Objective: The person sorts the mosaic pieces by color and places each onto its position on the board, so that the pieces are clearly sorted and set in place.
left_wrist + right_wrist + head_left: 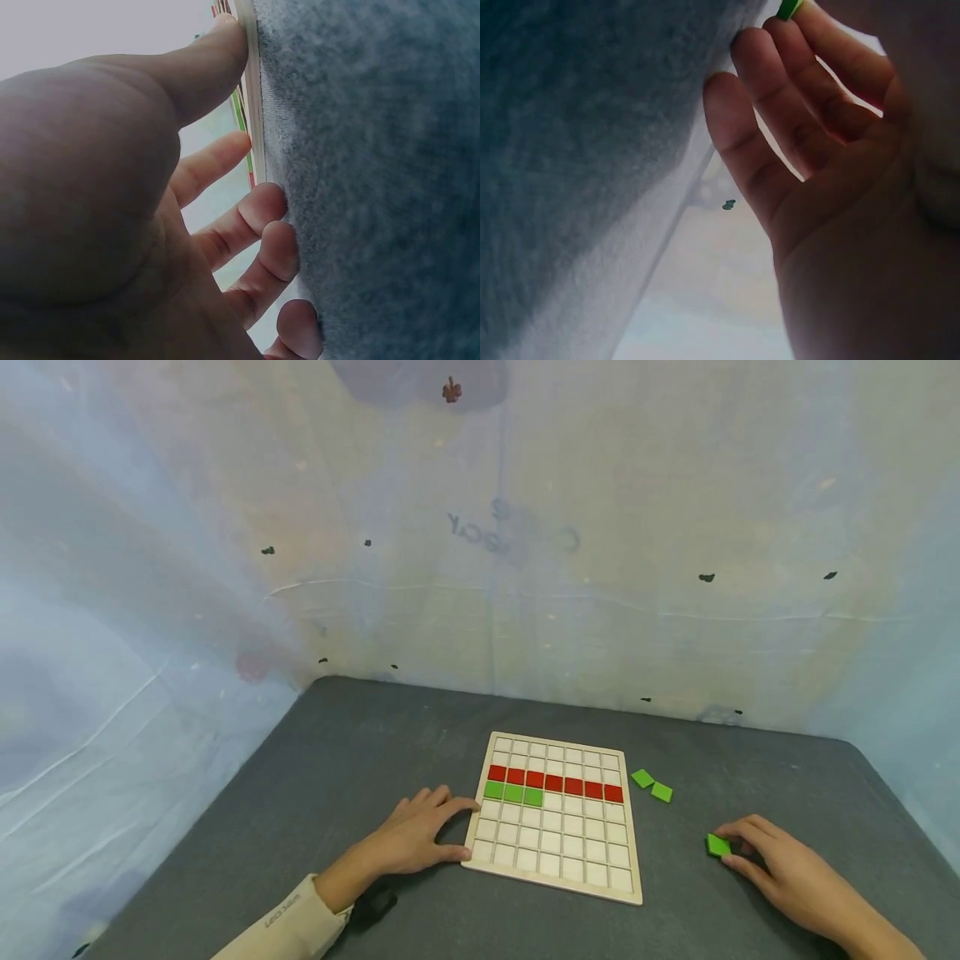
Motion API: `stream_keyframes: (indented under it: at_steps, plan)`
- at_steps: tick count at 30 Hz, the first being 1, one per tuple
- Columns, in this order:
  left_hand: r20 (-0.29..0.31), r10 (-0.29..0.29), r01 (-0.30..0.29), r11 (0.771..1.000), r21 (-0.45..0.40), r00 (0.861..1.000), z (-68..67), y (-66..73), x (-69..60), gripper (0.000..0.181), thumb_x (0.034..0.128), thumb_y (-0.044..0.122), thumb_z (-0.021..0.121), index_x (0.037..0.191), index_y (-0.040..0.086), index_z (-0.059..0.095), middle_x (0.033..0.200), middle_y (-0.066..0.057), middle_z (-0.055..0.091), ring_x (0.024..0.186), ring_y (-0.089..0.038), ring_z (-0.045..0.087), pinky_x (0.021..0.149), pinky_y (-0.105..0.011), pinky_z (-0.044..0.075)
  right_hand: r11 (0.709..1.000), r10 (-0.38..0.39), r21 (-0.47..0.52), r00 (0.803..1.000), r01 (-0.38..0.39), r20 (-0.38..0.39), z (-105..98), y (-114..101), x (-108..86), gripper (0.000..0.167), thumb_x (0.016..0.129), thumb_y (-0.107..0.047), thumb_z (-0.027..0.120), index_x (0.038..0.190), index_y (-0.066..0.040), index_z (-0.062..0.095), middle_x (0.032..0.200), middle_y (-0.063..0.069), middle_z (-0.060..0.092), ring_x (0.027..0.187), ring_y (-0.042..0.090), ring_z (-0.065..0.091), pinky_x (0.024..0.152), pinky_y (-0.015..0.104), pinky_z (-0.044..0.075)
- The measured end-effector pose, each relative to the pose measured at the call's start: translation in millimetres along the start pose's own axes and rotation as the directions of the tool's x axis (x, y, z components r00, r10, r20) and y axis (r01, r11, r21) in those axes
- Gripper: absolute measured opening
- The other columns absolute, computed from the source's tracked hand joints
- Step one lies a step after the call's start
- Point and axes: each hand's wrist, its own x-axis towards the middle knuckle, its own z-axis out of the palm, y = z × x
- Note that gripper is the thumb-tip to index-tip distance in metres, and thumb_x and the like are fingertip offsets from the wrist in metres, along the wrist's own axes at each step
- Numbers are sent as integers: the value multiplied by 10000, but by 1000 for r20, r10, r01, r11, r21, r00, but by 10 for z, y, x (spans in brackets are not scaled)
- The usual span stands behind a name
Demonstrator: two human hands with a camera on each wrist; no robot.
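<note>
A square wooden grid board (555, 884) lies on the dark table. One row across it holds several red tiles (554, 783), and just below them three green tiles (513, 793) fill the row's left cells. My left hand (411, 837) rests at the board's left side, thumb and index finger against its edge. In the left wrist view the fingers (262, 206) are spread loosely beside the board's edge (255, 97). Off to the right of the board, my right hand (787, 870) pinches a green tile (717, 845) between thumb and fingers, at the tabletop.
Two loose green tiles (651, 785) lie just right of the board, near its upper part. A pale patterned curtain (600, 635) hangs behind and along the sides of the grey table (375, 727).
</note>
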Motion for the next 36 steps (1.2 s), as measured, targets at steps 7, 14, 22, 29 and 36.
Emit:
stream_keyframes:
  at_steps: [7, 14, 22, 29, 36]
  plan:
    - [2, 3, -3, 1000, -1, 1000, 7, -23, 1, 641, 852, 579, 695, 1429, 423, 460, 1046, 78, 437, 880, -147, 355, 738, -380, 256, 1000, 0, -12, 999, 1, 44, -18, -43, 101, 271, 862, -242, 778, 1108, -228, 666, 1049, -127, 597, 797, -90, 515, 648, 235, 480]
    - [1, 2, -2, 1000, 0, 1000, -6, -8, 9, 650, 848, 585, 696, 1431, 418, 463, 1038, 79, 441, 874, -144, 359, 736, -369, 259, 998, 42, -58, 993, -36, 114, -50, -148, 136, 275, 859, -269, 776, 1110, -238, 668, 1055, -118, 605, 818, -52, 562, 677, 246, 504]
    - [5, -8, 8, 1000, 4, 1000, -8, -2, 9, 661, 841, 591, 698, 1433, 411, 467, 1053, 76, 454, 885, -139, 366, 739, -366, 264, 998, 49, -43, 994, -45, 100, -29, -192, 148, 259, 867, -288, 771, 1102, -238, 672, 1055, -122, 607, 801, -79, 535, 666, 242, 492]
    - [1, 1, -1, 1000, -6, 1000, -5, -4, -4, 651, 845, 579, 702, 1429, 412, 470, 1037, 76, 443, 880, -142, 358, 735, -368, 255, 997, 64, -61, 990, -57, 125, -6, -266, 201, 265, 869, -293, 767, 1112, -255, 669, 1079, -118, 611, 819, -63, 549, 681, 255, 499]
    - [-1, 8, -8, 1000, -9, 1000, -2, -5, -9, 646, 848, 577, 699, 1429, 416, 467, 1041, 82, 446, 878, -138, 356, 737, -367, 255, 997, 56, -57, 990, -49, 129, 9, -338, 248, 264, 878, -292, 761, 1122, -262, 665, 1073, -131, 599, 822, -69, 545, 684, 252, 499]
